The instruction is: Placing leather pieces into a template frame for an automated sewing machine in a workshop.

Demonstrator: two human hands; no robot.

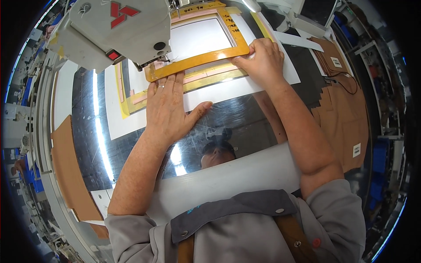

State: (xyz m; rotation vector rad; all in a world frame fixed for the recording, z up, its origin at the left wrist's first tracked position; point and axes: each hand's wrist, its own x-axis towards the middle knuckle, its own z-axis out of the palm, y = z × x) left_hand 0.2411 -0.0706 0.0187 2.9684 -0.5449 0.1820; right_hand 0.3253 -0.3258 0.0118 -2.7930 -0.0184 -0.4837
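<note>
A yellow-orange rectangular frame (199, 58) with handwriting on its border lies under the head of a sewing machine (118, 33). My right hand (265, 61) grips the frame's near right corner, with the thumb on its near edge and the fingers curled at its right side. My left hand (169, 105) lies flat, fingers stretched out and thumb spread; its fingertips meet the frame's near left edge, and the frame hides their ends. Below the frame is a white sheet (234, 91) bordered with yellow tape and pink strips. The needle area (165, 59) stands near the frame's left end.
A shiny metal table plate (232, 114) carries the work. Brown cut fabric pieces (344, 118) are stacked at the right, with another brown piece (68, 162) at the left. A screen (316, 11) stands at the back right. Blue bins (379, 155) line the far right.
</note>
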